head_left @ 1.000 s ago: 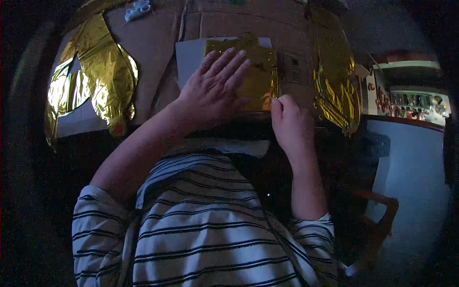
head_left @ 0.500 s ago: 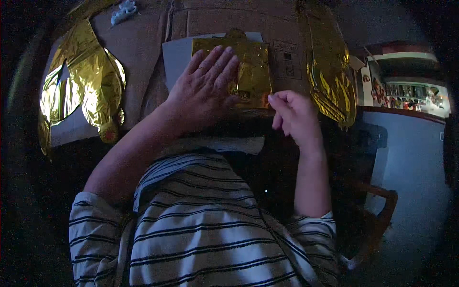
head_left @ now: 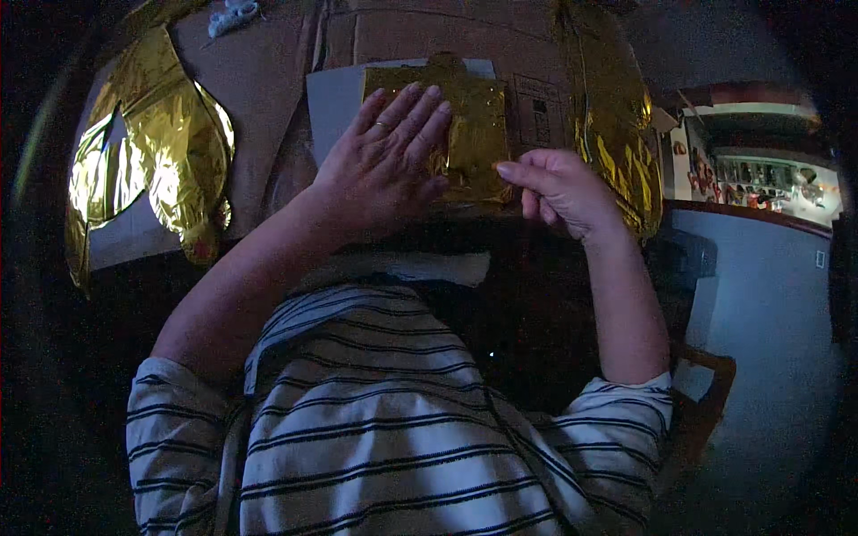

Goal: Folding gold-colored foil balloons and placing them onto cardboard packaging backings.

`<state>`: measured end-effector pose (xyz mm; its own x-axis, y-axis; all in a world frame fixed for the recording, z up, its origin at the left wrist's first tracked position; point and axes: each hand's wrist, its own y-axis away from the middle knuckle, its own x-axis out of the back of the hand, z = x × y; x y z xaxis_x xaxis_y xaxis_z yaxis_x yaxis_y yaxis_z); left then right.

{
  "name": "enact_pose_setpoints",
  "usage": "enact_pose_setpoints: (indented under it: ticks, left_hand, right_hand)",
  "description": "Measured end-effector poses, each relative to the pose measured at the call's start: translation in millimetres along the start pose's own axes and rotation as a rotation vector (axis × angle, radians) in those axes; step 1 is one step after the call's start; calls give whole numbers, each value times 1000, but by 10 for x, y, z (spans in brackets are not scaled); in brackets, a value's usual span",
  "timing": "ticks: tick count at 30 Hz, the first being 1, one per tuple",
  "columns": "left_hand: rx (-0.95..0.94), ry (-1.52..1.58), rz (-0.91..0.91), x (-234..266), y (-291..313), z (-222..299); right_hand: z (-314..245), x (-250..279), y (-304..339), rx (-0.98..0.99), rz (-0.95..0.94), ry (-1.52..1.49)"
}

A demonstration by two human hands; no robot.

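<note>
In the head camera's view, a square sheet of shiny gold foil [head_left: 478, 134] is pressed flat in dim light at the near middle of a brown cardboard surface [head_left: 429, 31]. A flat white sheet [head_left: 329, 112] is partly covered by it and is left exposed along the left and far sides. The foil's left part is covered by the left hand [head_left: 380, 165], which is laid palm down, its fingers straight and pointed to the far side, its thumb set apart to the right. At the foil's near right edge, the right hand [head_left: 554, 188] is held with thumb and forefinger brought together in a pinch; whether foil is caught between them cannot be told for certain.

The step in hand is judged to be the steadying and working of that edge. For the next move, firm, even pressure from the left palm and a light, controlled touch at the right edge seem to be called for, as thin foil may easily be creased or torn.

The work is flanked by a large, jagged-edged piece of gold foil [head_left: 179, 134] on the left and a long, crumpled gold foil strip [head_left: 617, 125] on the right.
</note>
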<state>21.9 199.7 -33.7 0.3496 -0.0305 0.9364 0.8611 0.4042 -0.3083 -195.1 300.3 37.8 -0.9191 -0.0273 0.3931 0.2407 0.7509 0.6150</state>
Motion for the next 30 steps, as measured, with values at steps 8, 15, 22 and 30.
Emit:
enact_pose_setpoints:
  ticks: [8, 15, 22, 30]
  left_hand:
    - [-47, 40, 65, 45, 24, 4]
    - [-17, 32, -4, 98, -16, 32]
    - [-15, 4, 1, 86, -12, 37]
    - [-13, 4, -19, 58, -14, 29]
  right_hand:
    - [-44, -26, -71, 36, -7, 116]
    - [17, -15, -62, 52, 18, 60]
    - [73, -341, 114, 271, 292, 78]
    - [374, -399, 247, 287, 354, -49]
